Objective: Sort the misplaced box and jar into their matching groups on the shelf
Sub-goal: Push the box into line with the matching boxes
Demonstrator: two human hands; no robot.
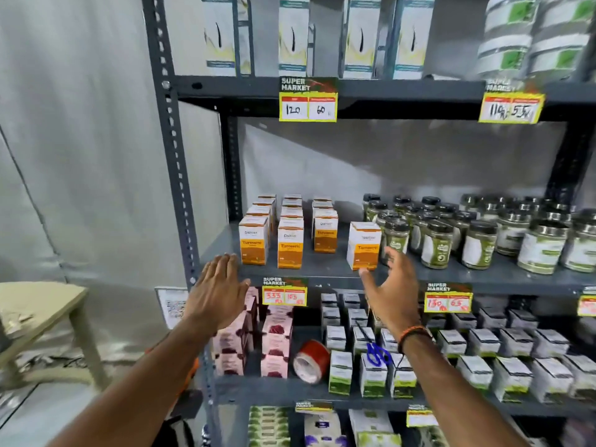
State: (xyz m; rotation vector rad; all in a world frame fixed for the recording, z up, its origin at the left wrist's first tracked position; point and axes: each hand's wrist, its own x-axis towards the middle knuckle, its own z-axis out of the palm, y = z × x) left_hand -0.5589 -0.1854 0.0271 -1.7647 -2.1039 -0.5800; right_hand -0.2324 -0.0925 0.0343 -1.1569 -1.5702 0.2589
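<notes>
I see both hands raised w/ fingers spread, holding nothing; left hand point(216, 293) is by the shelf point(309, 271) edge, right hand point(388, 290) just below the stray turmeric box point(363, 245). That box stands upright beside the green-label jars point(437, 245), apart from the turmeric box rows point(288, 232)

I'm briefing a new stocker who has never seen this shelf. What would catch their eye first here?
Probably the two hands, left hand and right hand, both open and empty in front of the middle shelf. Just above the right hand, one orange-and-white turmeric box stands apart from its rows, right beside the green-labelled jars. The yellow price tags on the shelf edges also stand out.
</notes>
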